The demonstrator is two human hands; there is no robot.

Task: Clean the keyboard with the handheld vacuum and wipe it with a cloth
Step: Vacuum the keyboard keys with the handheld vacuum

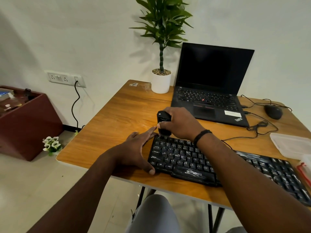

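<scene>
The vacuuming step is in hand. The right hand (180, 124) is wrapped around a small black handheld vacuum (163, 122), fingers curled about its body, holding it upright with its nozzle down on the far left corner of the keyboard (185, 158). The left hand (137, 148) lies flat and relaxed against the keyboard's left end, fingers straight along the far corner and thumb at the near corner, steadying it and gripping nothing.

The keyboard is a black one lying across the near part of the wooden counter (117, 115), its left end under the two hands and its right end running off toward the near right edge. Pale streaks or dust show on the keys.

Only the corner of the top row is under the nozzle, so the vacuuming looks to be at an early stage, with most of the keys yet to be covered. The next move calls for drawing the nozzle along the rows toward the right while the left hand holds the keyboard from sliding. I cannot make out a cloth for certain; a clear plastic container (291, 143) sits at the right edge.

An open laptop (212, 84), a mouse (273, 111) and a potted plant (161, 81) stand farther back.
</scene>
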